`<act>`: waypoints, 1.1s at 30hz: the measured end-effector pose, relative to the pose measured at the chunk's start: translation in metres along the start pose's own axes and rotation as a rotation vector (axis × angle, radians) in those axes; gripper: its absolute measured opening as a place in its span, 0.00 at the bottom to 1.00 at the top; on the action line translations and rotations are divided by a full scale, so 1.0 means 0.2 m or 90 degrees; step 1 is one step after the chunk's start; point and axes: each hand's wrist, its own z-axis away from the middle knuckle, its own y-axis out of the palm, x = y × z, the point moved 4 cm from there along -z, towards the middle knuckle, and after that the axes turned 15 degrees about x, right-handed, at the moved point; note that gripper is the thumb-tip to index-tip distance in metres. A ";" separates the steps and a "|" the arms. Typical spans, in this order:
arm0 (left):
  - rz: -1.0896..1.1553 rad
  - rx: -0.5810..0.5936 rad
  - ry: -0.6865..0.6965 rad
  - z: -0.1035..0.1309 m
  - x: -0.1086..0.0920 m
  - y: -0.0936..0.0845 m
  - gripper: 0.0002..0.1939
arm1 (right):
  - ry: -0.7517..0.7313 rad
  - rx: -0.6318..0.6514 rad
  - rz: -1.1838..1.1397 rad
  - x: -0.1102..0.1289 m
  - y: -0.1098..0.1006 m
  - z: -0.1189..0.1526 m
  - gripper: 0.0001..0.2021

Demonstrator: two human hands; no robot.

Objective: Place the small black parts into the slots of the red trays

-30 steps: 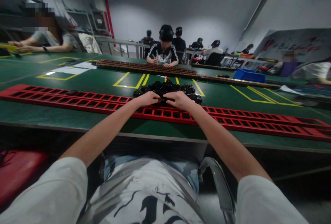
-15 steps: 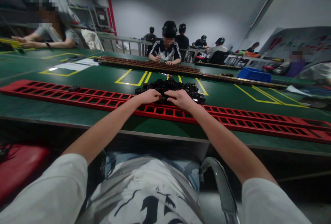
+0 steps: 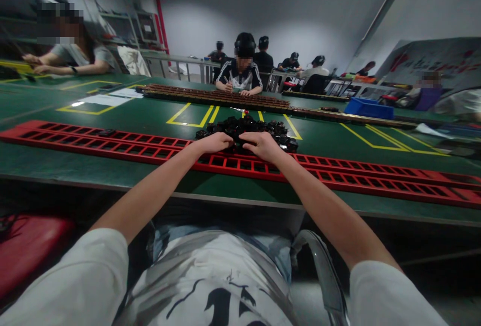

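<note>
A heap of small shiny black parts [image 3: 246,124] lies on the green table in front of me, just beyond two long red slotted frames [image 3: 259,168]. My left hand [image 3: 218,141] is at the near edge of the heap, its fingers curled inward and closed. Facing it across a small gap, my right hand [image 3: 261,144] has its thumb and fingers bent together. Whatever the fingertips grip blends into the dark heap, so I cannot make it out. One black part [image 3: 107,132] rests by itself on the left stretch of the red frames.
Long brown-and-black strips [image 3: 210,96] lie across the table beyond the heap. A blue bin [image 3: 370,108] stands at the right, and white papers [image 3: 108,98] lie at the left. A co-worker [image 3: 242,67] sits opposite; another person [image 3: 75,57] works at the far left.
The view has shifted very slightly. Both hands stay at the near edge of the heap, with hardly any visible movement.
</note>
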 end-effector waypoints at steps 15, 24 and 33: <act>0.063 -0.012 0.067 0.04 -0.04 -0.02 0.15 | 0.152 -0.115 -0.028 -0.06 -0.10 0.01 0.16; 0.036 -0.003 0.032 0.05 -0.05 -0.03 0.13 | 0.211 0.012 0.021 -0.08 -0.08 0.01 0.13; 0.057 -0.001 0.032 0.05 -0.05 -0.02 0.13 | 0.183 0.057 0.014 -0.11 -0.04 0.00 0.13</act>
